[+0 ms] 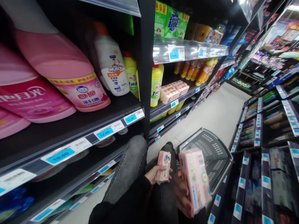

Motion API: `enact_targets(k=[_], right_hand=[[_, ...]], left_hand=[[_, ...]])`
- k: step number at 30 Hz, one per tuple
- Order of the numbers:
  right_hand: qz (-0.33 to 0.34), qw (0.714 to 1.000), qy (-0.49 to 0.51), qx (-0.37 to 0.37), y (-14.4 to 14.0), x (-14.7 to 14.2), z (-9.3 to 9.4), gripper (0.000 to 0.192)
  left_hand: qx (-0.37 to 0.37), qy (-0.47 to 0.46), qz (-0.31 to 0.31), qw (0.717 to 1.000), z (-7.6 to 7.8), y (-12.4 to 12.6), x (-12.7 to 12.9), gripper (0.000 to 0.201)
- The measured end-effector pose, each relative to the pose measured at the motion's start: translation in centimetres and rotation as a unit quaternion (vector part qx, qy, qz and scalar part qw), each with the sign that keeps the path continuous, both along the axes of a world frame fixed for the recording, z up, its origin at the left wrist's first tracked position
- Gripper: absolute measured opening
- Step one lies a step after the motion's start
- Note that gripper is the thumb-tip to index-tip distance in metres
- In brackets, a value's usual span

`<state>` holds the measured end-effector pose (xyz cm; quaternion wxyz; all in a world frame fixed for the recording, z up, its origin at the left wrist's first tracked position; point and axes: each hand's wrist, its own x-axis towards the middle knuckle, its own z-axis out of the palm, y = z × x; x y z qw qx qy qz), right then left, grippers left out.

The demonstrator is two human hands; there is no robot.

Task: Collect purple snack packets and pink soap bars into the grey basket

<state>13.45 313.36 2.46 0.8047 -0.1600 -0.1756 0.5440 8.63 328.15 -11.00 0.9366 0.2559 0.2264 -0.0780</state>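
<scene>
My left hand [154, 174] is closed around a small pink wrapped pack [164, 165] with blue and red print. It is held upright over my lap. To its right, my right hand [183, 196] grips a larger pink wrapped pack [196, 179] with green marks and a barcode at its top corner. Motion blurs that hand and part of its pack. Behind the larger pack sits a grey shopping basket [205, 147] with a slotted wall. On a shelf ahead, similar pink packs [174, 91] lie beside yellow bottles [155, 87].
A shelf with price labels [105, 133] runs close on my left, bearing pink bottles [67, 71] and a white spouted bottle [112, 65]. My bent knee [130, 165] is near it. Pale aisle floor [210, 109] stretches ahead, with more shelving [263, 180] along the right.
</scene>
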Motion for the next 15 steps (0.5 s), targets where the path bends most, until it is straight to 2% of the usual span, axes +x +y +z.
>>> enact_targets(k=[3,7,15], right_hand=[[0.058,0.993,0.086,0.058,0.4,-0.3,1.6,0.057],[0.041,0.975,0.174,0.129,0.5,-0.4,2.5,0.047],[0.041,0.928,0.261,0.263,0.6,0.6,1.4,0.039]], left_hand=[[0.008,0.004,-0.001,1.000,0.0,0.2,-0.1,0.033],[0.015,0.012,-0.012,1.000,-0.3,0.3,-0.1,0.035],[0.026,0.007,-0.023,0.999,0.0,0.5,0.0,0.037]])
